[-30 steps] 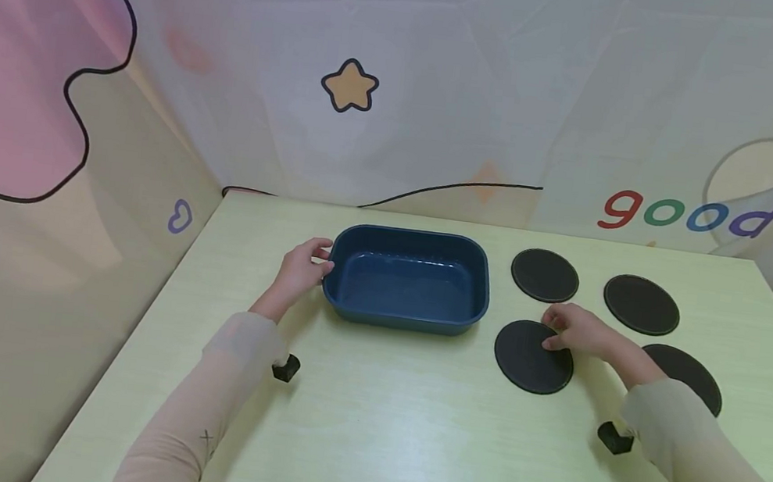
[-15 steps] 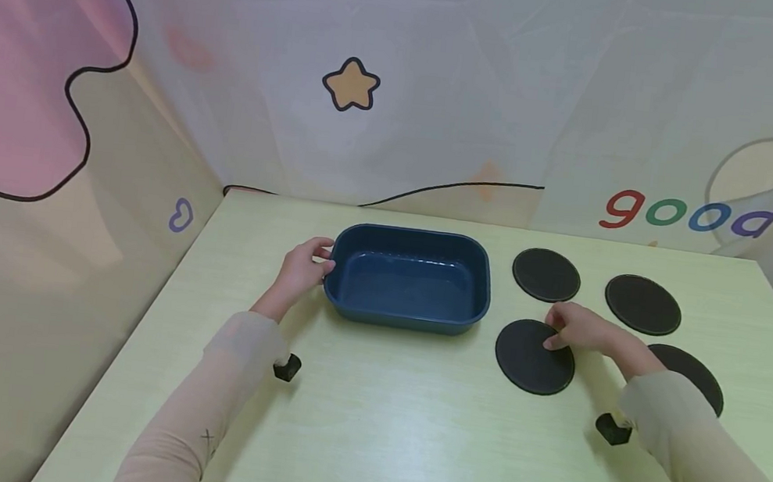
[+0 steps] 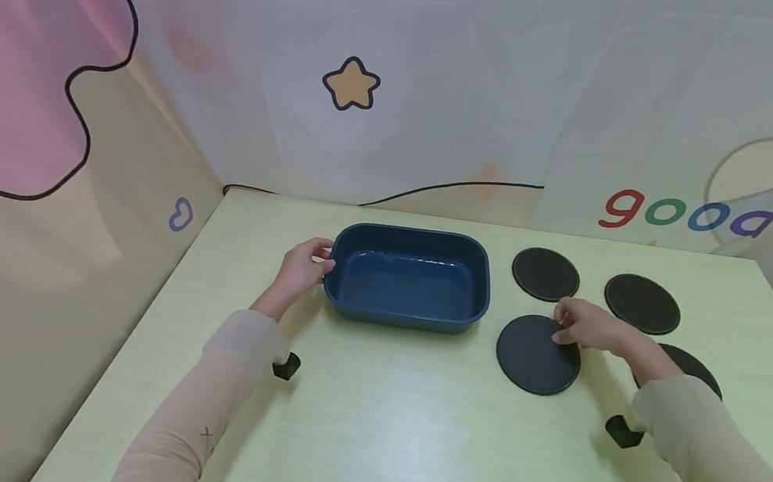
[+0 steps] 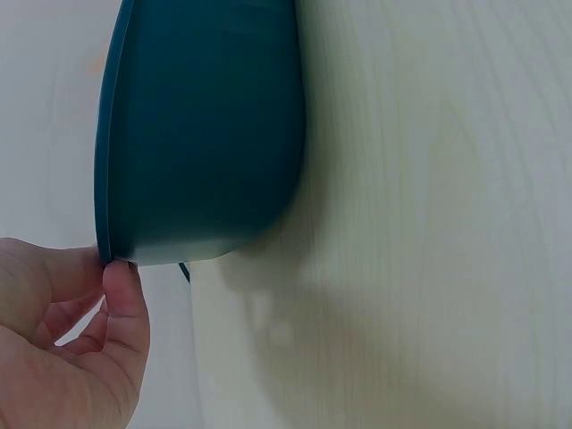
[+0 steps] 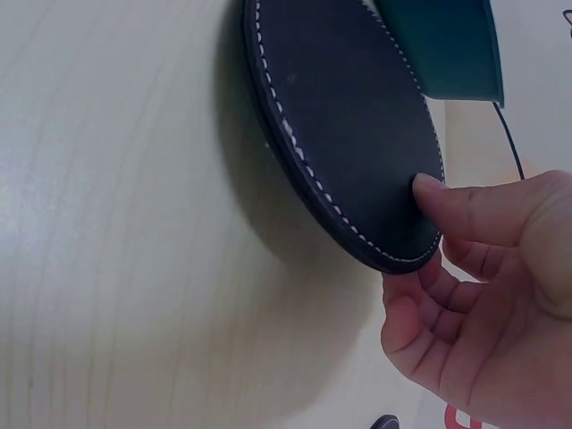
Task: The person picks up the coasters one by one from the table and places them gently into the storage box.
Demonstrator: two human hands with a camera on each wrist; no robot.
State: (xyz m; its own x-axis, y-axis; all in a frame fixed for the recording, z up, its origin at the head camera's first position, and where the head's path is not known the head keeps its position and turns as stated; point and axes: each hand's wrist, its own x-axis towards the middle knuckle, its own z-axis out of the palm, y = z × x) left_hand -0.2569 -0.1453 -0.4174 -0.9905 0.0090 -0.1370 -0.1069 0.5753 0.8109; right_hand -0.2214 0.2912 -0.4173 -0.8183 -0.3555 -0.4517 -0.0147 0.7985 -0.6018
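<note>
My right hand point(image 3: 590, 325) pinches the far right edge of a round black coaster point(image 3: 535, 357), thumb on top and fingers beneath. In the right wrist view the coaster point(image 5: 349, 134) has white stitching round its rim and is tilted, its held side raised off the table. My left hand point(image 3: 299, 267) pinches the left rim of a dark blue rectangular dish point(image 3: 402, 323), which holds nothing. The left wrist view shows thumb and fingers on the rim of the dish point(image 4: 206, 125).
Other black coasters lie to the right: one behind point(image 3: 546, 274), one further right point(image 3: 642, 303), and one partly under the right forearm point(image 3: 691, 367). A printed cloth wall point(image 3: 443, 105) stands behind the pale wooden table point(image 3: 367, 427).
My right hand has raised the pinched side of the coaster off the table, moving slightly up and right. The left hand and the dish have stayed put.
</note>
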